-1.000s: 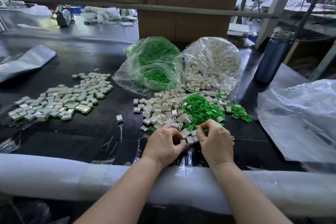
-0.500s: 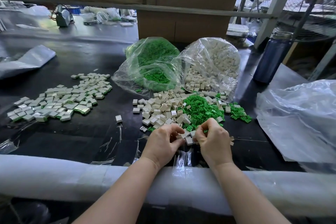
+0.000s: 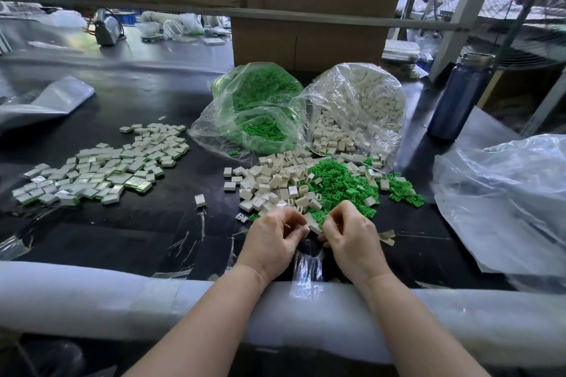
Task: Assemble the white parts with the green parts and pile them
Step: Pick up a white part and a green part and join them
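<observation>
Both hands met at the near edge of the loose heap on the black table [image 3: 147, 242]. The left hand [image 3: 272, 239] and right hand [image 3: 349, 236] each had a pinching grip on one white part [image 3: 313, 225], a green part [image 3: 318, 217] showing at its far end. Its long axis could not be told. The assembled pile [image 3: 101, 168] lay well left.

I see bare bench [image 3: 147, 232] along the near edge at left — passable. The far middle is blocked by two bulging bags [image 3: 306, 110] and loose parts [image 3: 306, 184]; crumpled plastic [image 3: 505, 202] crowds the right edge.
</observation>
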`<state>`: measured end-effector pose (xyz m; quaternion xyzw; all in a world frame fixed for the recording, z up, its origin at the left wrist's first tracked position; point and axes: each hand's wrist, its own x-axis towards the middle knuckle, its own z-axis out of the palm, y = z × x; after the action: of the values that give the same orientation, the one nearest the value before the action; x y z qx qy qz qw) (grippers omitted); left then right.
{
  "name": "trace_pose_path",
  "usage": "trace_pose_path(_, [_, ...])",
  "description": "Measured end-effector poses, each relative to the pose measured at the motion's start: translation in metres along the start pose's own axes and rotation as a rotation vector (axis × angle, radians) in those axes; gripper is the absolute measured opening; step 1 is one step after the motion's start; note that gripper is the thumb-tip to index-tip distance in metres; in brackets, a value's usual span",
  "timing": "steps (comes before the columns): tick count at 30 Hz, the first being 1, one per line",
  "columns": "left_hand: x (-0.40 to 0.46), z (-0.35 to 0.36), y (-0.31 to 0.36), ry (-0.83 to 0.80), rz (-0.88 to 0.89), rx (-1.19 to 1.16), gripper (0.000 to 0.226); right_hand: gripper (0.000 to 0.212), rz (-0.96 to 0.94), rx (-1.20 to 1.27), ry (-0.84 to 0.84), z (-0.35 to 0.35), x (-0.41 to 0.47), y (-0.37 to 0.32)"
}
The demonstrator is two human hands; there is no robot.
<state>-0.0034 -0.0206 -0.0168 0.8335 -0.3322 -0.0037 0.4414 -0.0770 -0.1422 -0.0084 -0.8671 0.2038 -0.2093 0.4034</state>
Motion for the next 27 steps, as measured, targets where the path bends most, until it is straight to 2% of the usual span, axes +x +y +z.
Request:
trace_pose_path(8, [0.004, 0.0, -0.002, 0.03, -0.107, -0.108, 0.005, 0.013, 0.027, 0.093, 0.067, 0.001, 0.004, 0.004])
trace_pose_path(15, [0.007, 0.002, -0.004, 0.003, -0.17, -0.178, 0.005, 0.013, 0.026, 0.075, 0.067, 0.003, 0.005, 0.006])
trace_pose_path(21, [0.009, 0.002, -0.005, -0.028, -0.241, -0.314, 0.009, 0.02, 0.011, 0.085, 0.102, 0.003, 0.006, 0.007])
trace_pose_path(27, [0.019, 0.002, -0.002, -0.072, -0.26, -0.36, 0.009, 0.012, 0.046, 0.185, 0.11, -0.002, 0.017, 0.005])
